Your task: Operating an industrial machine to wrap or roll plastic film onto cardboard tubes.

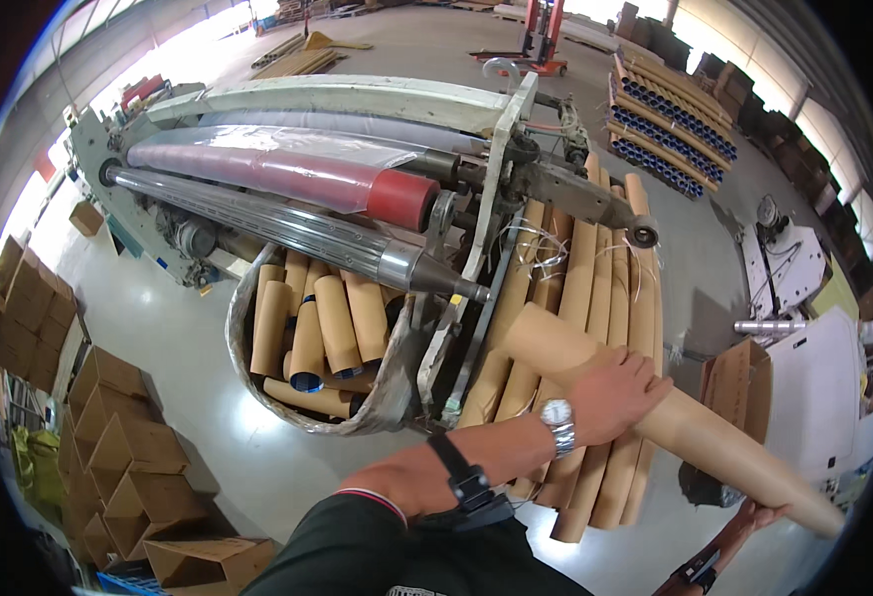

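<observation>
Cardboard makes up the long tube point(685, 427) that the person holds slantwise across the near right of the head view, one end toward the machine, the other low at the right. The left hand point(615, 392) lies over its upper middle, fingers wrapped around it. The right hand point(754, 519) shows only partly beneath the lower end, and whether it grips or just props I cannot tell. Under the tube, more long tubes point(595, 328) lie stacked on the floor, and left of them a sack point(377, 397) holds short tubes. Farther off stands a machine with a red roller point(287, 174) and a steel roller point(297, 228). Such a tube is probably light, stiff and dry, but crushable, so two well-spaced grips suit it.
</observation>
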`<state>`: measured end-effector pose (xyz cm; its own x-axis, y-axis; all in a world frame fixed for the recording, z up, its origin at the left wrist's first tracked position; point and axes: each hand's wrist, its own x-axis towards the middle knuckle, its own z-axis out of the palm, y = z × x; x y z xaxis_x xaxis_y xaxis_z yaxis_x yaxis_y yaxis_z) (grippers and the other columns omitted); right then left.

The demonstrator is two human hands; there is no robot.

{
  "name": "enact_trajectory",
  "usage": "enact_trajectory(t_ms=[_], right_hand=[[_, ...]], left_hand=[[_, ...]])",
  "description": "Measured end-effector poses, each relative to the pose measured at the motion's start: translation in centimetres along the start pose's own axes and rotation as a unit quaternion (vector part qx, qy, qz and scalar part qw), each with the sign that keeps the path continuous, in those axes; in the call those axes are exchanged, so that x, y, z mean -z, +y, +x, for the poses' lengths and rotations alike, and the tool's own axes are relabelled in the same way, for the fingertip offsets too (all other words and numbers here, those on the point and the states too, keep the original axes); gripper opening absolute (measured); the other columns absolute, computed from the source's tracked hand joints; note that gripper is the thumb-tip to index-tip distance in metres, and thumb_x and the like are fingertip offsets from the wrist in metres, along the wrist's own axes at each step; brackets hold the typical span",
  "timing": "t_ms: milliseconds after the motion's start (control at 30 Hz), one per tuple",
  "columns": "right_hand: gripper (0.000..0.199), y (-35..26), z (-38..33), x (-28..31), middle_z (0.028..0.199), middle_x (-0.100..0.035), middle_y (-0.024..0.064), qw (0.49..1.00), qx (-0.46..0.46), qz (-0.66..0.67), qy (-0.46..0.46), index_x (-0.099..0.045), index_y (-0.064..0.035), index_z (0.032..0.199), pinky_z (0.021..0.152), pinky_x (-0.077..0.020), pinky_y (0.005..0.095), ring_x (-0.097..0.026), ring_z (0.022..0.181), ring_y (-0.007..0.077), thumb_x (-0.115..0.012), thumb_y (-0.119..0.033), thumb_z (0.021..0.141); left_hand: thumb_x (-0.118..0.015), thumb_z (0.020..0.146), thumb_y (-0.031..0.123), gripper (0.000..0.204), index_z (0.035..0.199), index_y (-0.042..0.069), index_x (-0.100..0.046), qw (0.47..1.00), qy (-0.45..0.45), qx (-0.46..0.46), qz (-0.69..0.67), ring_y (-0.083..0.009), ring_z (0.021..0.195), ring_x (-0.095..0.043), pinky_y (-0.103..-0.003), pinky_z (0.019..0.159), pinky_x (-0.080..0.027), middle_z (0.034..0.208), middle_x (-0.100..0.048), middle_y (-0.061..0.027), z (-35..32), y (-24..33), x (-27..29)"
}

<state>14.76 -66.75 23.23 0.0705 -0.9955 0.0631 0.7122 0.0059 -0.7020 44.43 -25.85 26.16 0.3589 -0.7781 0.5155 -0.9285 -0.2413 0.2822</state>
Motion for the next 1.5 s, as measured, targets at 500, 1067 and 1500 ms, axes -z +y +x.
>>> enact_trajectory(t_ms=[500, 1067, 1500], right_hand=[[0.056, 22.3, 0.1, -8.9, 0.128, -0.054, 0.0098, 0.976, -0.174, -0.127, 0.005, -0.047, -0.0081, 0.131, 0.097, -0.0456, 0.0450, -0.053, 0.115, 0.0281, -0.048, -0.049, 0.092], [0.061, 37.3, -62.8, -27.4, 0.126, -0.053, 0.0180, 0.527, -0.063, -0.407, -0.743, -0.049, 0.0007, 0.125, 0.099, -0.0424, 0.0394, -0.050, 0.119, 0.0335, -0.074, -0.018, 0.073], [0.080, 50.2, -62.2, -26.3, 0.129, -0.050, 0.0226, 0.471, -0.135, -0.584, -0.647, -0.046, -0.0062, 0.132, 0.103, -0.0358, 0.0419, -0.047, 0.120, 0.0356, -0.077, -0.039, 0.067]], left_hand=[[-0.076, 0.062, 0.030, 0.061, 0.117, 0.015, -0.054, 0.959, -0.249, 0.132, 0.045, -0.0252, 0.093, -0.058, -0.037, 0.081, -0.043, 0.094, -0.060, -0.0075, -3.9, -16.8, 10.5], [-0.076, 0.059, 0.006, 0.071, 0.125, 0.010, -0.050, 0.911, -0.060, 0.251, 0.322, -0.0324, 0.120, -0.047, -0.044, 0.102, -0.036, 0.126, -0.053, -0.0123, -41.0, -48.9, 44.0], [-0.052, 0.093, 0.031, 0.036, 0.126, 0.015, -0.049, 0.366, 0.647, 0.252, -0.619, -0.0233, 0.106, -0.055, -0.041, 0.095, -0.045, 0.121, -0.056, -0.0063, -31.5, -39.5, 23.7]])
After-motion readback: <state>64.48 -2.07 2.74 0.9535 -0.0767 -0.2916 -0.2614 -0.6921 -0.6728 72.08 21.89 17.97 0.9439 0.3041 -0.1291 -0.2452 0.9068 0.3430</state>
